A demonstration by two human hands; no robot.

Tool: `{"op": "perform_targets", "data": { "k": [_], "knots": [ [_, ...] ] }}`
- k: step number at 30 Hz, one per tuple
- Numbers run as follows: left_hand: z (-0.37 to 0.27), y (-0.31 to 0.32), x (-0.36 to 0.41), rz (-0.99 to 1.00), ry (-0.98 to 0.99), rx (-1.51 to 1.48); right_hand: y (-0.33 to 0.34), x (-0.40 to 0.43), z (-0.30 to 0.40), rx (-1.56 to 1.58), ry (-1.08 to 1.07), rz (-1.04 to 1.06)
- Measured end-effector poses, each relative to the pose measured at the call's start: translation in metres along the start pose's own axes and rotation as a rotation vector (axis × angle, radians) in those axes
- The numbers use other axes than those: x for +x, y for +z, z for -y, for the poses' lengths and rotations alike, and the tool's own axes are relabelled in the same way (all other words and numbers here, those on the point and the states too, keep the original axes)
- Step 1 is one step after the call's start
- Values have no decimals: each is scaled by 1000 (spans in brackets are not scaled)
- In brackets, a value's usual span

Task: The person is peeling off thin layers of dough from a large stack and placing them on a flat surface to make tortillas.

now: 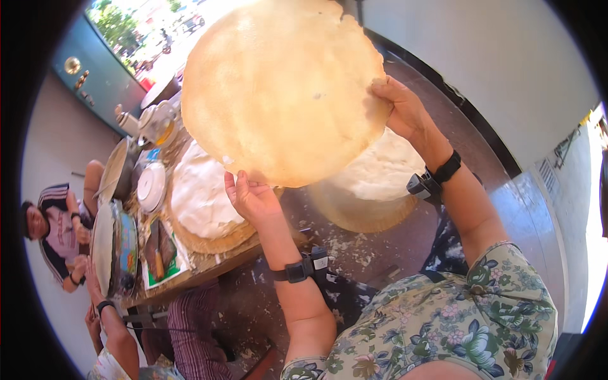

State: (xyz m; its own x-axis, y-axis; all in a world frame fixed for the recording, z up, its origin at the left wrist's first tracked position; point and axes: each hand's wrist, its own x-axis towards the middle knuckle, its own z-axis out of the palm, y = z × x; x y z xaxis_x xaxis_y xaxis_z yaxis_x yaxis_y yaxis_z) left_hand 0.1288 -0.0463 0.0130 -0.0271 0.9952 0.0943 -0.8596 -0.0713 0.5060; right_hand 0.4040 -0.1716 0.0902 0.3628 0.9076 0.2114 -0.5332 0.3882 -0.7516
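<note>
A large, thin, round flatbread sheet (285, 90) is held up in front of me, with light showing through it. My left hand (254, 197) pinches its lower edge between thumb and fingers. At its right edge, my right hand (403, 107) grips it with the thumb on the near face. Below and left, a pile of pale sheets (202, 199) lies on a round woven-looking board (213, 244) on the table. Behind the held sheet's lower right edge, another pale pile (387, 168) rests on a second round base (375, 223), partly hidden.
The table (204, 275) bears a knife (158, 256), an upturned white bowl (152, 187), a glass teapot (159, 126) and a large pan (116, 168). A co-worker's hands are at a round griddle (107, 247); another person sits beyond. White scraps litter the floor (332, 247).
</note>
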Motion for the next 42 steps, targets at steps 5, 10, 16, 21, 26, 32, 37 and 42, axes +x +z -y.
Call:
{"op": "perform_targets", "data": {
  "k": [5, 10, 16, 21, 26, 32, 37, 42],
  "knots": [
    [71, 31, -39, 0, -192, 67, -77, -63, 22, 15, -50, -257],
    [118, 13, -59, 106, -337, 216, -147, -101, 0, 68, -30, -436],
    [140, -14, -61, 50, -500, 614, -204, -117, -38, 50, 26, -561],
    [147, -24, -60, 46, -549, 808, -213, -119, -40, -3, 70, -613],
    [152, -35, -56, 43, -644, 796, -212, -121, -42, -104, 166, -704],
    [147, -37, -43, 4, -768, 672, -211, -117, -39, -23, 267, -683],
    [149, -41, -42, -10, -720, 783, -211, -118, -46, -210, 307, -738],
    [147, -32, -55, 19, -609, 932, -206, -122, -44, -378, 329, -781]
  ]
}}
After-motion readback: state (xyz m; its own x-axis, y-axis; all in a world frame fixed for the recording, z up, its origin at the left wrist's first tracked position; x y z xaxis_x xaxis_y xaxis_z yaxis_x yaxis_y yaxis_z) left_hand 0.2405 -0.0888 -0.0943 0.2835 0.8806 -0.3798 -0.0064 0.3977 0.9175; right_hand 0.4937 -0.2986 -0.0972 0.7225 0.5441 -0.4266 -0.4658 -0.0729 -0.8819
